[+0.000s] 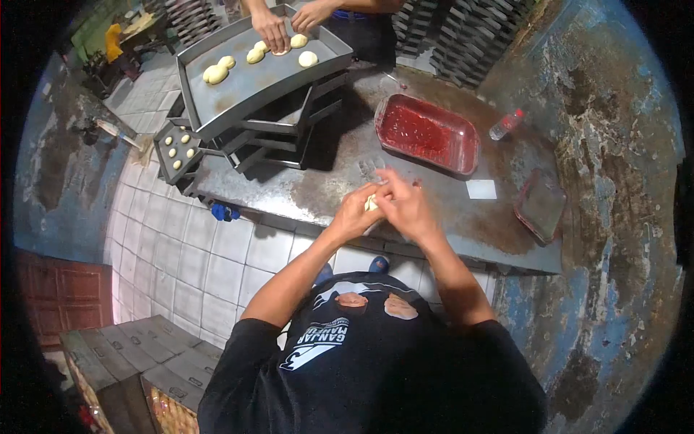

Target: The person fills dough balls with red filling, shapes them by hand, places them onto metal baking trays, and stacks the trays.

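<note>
Looking down over a black T-shirt at two bare hands near the centre of the frame, close to the near edge of a worn metal table (448,210). Cradling a small piece of pale dough (371,202) in the left hand (353,213), with fingers curled partly closed around it. Reaching over from the other side with the right hand (408,206), half open, fingers bent and spread, fingertips at the dough. Partly hidden there, so impossible to tell a firm pinch from a light touch. Just beyond, a red tub (468,141); to its right, a bottle (506,124); below the tub, a white card (481,189). At upper left, rounded dough pieces (215,74) in a large metal tray (246,90), with another person's hand (271,32) working among them. Best done with a loose left cup, light and even fingertip pressure, and no squeezing hard enough to tear or flatten the dough unevenly.
</note>
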Motion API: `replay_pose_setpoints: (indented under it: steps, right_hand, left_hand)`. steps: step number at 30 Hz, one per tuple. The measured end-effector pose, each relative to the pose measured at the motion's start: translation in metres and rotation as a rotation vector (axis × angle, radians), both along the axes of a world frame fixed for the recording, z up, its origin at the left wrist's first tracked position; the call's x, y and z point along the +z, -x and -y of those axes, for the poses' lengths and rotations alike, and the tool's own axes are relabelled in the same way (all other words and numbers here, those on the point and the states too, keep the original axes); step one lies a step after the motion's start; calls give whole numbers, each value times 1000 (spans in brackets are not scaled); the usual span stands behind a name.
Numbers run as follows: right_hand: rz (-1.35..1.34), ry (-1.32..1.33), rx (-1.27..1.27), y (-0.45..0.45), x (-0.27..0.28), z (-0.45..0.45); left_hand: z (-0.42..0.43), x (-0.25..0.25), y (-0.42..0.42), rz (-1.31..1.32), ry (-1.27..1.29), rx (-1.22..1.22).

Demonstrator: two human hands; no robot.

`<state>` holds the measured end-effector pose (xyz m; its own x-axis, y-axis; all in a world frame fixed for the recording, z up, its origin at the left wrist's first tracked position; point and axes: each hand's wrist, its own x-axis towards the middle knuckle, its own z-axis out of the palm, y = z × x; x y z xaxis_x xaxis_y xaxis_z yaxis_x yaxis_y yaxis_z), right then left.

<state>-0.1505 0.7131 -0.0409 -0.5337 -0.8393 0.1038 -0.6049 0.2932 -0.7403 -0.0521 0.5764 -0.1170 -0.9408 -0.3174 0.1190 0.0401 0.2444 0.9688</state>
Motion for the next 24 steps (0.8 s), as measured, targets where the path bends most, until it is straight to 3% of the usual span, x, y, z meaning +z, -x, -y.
replay_pose_setpoints:
  steps: [1,2,3,5,9,10,11,12,13,14,16,17,18,20,22,24]
  right_hand:
    - [-308,158,97,9,-16,-1]
    - [-295,172,94,15,-15,-4]
    - [-88,284,24,22,-12,-7]
    - [476,557,-105,43,-14,-4]
    - [731,439,77,71,-19,-4]
    - [741,446,98,80,-19,-3]
    - [663,288,246,92,-16,-1]
    - [573,132,399,96,-2,5]
    - [308,32,429,96,12,5]
    - [308,43,461,92,16,9]
    - [435,296,420,86,18,12]
    - [841,569,376,85,4,20]
    - [847,560,403,91,-1,24]
    - [442,563,328,100,-5,27]
    - [524,395,424,105,-3,31]
    - [389,115,743,108,14,42]
  left_hand:
    - [5,-3,5,-25,122,-26]
    - [6,3,7,-46,241,-54]
    - [5,9,7,-31,253,-54]
    - [6,23,11,62,-83,-29]
    - [-10,31,23,-120,-80,122]
    - [-14,38,23,23,1,113]
    - [-18,52,23,165,83,112]
    - [-18,52,24,199,110,115]
    - [-18,52,25,233,137,117]
    - [-15,52,28,218,186,82]
    - [-9,51,22,297,87,131]
    - [-9,52,22,330,30,156]
    - [-10,53,22,361,-27,183]
    - [-17,51,21,-1,-97,304]
    - [-28,58,17,18,-42,362]
    - [-37,76,17,175,63,311]
